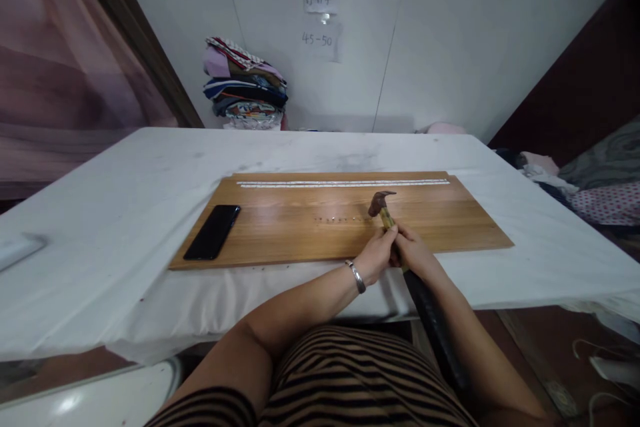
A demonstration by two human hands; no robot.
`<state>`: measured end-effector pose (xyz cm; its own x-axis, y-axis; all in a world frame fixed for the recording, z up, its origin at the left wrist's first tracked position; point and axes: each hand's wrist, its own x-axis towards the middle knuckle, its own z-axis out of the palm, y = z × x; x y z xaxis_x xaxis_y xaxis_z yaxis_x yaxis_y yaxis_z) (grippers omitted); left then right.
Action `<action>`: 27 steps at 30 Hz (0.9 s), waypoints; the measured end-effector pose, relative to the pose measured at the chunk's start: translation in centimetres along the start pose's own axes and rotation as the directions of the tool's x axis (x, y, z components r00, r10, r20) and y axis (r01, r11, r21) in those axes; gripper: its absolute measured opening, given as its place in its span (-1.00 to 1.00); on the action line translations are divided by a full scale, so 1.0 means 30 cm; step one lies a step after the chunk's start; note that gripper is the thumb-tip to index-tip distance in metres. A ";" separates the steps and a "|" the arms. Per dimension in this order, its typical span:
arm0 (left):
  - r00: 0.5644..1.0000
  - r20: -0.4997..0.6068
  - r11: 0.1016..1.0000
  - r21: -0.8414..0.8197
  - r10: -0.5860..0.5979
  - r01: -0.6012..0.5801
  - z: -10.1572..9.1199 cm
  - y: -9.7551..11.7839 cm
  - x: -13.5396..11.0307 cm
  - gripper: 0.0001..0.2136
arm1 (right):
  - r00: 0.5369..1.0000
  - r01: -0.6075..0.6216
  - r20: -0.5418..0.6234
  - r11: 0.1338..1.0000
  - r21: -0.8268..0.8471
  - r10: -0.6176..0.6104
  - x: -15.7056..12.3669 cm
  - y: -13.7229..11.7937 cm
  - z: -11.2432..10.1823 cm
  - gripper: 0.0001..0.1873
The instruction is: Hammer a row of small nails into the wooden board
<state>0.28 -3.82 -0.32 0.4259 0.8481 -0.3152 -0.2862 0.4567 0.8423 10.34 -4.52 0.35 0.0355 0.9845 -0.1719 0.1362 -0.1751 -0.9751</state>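
Note:
A claw hammer [383, 205] with a rusty head and yellow-and-black handle is held over the wooden board [280, 233], its long dark grip trailing back under my right forearm. My left hand [376, 256], with a silver bracelet at the wrist, is closed around the handle below the head. My right hand [416, 252] is closed at the same part of the handle, fingers meeting the left thumb. The fingertips partly hide one another. Just left of the hammer head, a row of several small nails [333, 219] runs along the board's middle.
A black phone [213, 232] lies on the board's left end. Two white measuring strips [345, 183] run along its back edge. White cloth [115, 213] covers the table; small specks lie before the board. Folded clothes [245, 87] are stacked by the wall.

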 end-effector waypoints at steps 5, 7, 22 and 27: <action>0.999 -0.029 1.000 -0.005 -0.029 0.029 0.001 -0.003 -0.002 -0.68 | 1.000 -0.020 0.003 1.000 -0.019 0.020 0.000 0.001 -0.001 -0.64; 0.999 -0.025 1.000 0.004 -0.020 0.020 0.002 -0.002 -0.006 -0.67 | 1.000 -0.011 0.014 1.000 -0.014 0.011 0.001 0.005 -0.002 -0.65; 0.999 -0.030 0.999 0.013 -0.030 0.030 0.002 -0.006 -0.008 -0.70 | 1.000 -0.014 0.008 1.000 -0.015 0.014 -0.006 0.002 0.001 -0.65; 0.999 -0.027 0.999 0.000 -0.032 0.032 0.008 -0.002 -0.012 -0.75 | 1.000 -0.026 -0.001 0.999 -0.023 0.026 -0.011 -0.006 0.002 -0.65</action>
<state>0.34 -4.22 -0.17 0.4119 0.8399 -0.3535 -0.2724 0.4837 0.8318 10.24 -4.82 0.57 0.0402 0.9795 -0.1972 0.1575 -0.2011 -0.9668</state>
